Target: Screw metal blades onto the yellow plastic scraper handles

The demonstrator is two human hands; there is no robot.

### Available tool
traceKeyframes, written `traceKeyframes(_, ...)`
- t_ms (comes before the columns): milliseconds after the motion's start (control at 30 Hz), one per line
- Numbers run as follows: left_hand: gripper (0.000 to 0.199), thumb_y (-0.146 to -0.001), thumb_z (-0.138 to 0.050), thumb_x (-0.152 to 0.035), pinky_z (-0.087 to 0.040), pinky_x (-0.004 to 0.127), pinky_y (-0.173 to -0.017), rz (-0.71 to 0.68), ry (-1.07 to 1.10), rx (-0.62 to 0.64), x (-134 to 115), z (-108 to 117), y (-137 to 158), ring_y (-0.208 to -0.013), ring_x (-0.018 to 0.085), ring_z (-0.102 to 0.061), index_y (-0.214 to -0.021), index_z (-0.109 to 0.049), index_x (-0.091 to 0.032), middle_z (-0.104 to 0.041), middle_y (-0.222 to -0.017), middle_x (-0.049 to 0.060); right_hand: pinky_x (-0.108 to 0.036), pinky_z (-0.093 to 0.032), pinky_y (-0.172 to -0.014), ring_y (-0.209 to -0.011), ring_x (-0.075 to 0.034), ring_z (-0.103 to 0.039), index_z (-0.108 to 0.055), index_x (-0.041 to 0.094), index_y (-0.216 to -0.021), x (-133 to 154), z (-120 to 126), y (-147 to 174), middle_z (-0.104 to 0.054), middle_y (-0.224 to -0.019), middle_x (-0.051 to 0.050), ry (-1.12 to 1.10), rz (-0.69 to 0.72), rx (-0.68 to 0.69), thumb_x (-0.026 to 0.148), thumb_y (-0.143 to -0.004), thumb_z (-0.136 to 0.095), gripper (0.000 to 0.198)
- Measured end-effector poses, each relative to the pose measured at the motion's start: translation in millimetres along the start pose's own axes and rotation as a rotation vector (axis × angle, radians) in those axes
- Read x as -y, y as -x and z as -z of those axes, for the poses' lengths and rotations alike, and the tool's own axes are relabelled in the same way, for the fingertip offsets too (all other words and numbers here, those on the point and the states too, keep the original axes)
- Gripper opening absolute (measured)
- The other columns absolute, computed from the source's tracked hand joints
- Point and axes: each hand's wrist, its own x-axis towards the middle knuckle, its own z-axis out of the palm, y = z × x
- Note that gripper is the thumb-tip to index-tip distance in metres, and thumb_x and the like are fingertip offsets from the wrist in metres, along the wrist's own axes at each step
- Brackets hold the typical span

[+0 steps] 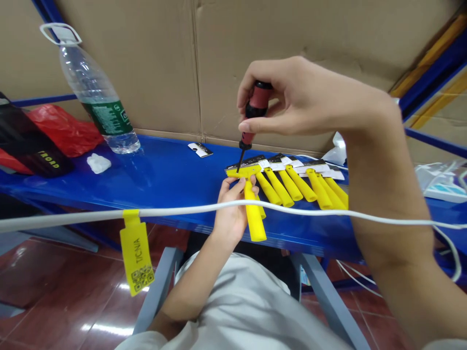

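My right hand (288, 97) is closed around a red and black screwdriver (260, 99), held upright with its tip down on the head of a yellow scraper (252, 204). My left hand (231, 206) grips that T-shaped scraper just below its head, and its handle points toward me. To the right, several more yellow scrapers (297, 184) lie in a row on the blue table (171, 180), with black and white cards (317, 166) by their heads. Whether a screw sits under the screwdriver tip is too small to tell.
A white cable (189, 210) with a yellow tag (137, 257) crosses in front of the table. At the left are a water bottle (105, 112), a red plastic bag (67, 127), a dark bottle (32, 141) and crumpled white tissue (98, 163). Cardboard (153, 63) stands behind.
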Motion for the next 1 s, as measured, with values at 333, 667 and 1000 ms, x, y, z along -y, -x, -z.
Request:
traceKeyframes(333,0.037,-0.088,-0.085,-0.005,-0.061,0.024,-0.072,0.024,0.005,-0.005,-2.9,-2.8,1.3,-0.072,0.014,-0.075,-0.1,-0.055,-0.024,-0.079,-0.099,0.005,-0.039,-0.044,-0.069,-0.085,-0.023,-0.064,-0.078,0.03,-0.101,-10.1,4.5,0.1,-0.077,-0.093,-0.003,0.018,-0.035,-0.006,0.04,-0.093,-0.091,0.018)
traceKeyframes(667,0.035,-0.088,-0.086,-0.004,-0.063,0.024,-0.074,0.027,0.02,-0.019,-0.8,0.1,-2.7,-0.08,0.016,-0.08,-0.1,-0.059,-0.022,-0.081,-0.106,0.006,-0.038,-0.042,-0.063,-0.077,-0.022,-0.063,-0.078,0.03,-0.09,-13.7,9.9,-2.4,-0.074,-0.08,-0.001,-0.087,-0.049,0.036,0.042,-0.083,-0.1,0.026)
traceKeyframes(1000,0.035,-0.089,-0.086,-0.006,-0.062,0.027,-0.073,0.02,0.0,-0.065,-3.9,-5.6,1.8,-0.073,0.015,-0.076,-0.102,-0.059,-0.024,-0.08,-0.103,0.005,-0.037,-0.052,-0.069,-0.086,-0.022,-0.077,-0.076,0.029,-0.103,1.0,10.7,-26.3,-0.082,-0.095,0.001,-0.125,0.055,0.191,0.029,-0.091,-0.093,0.021)
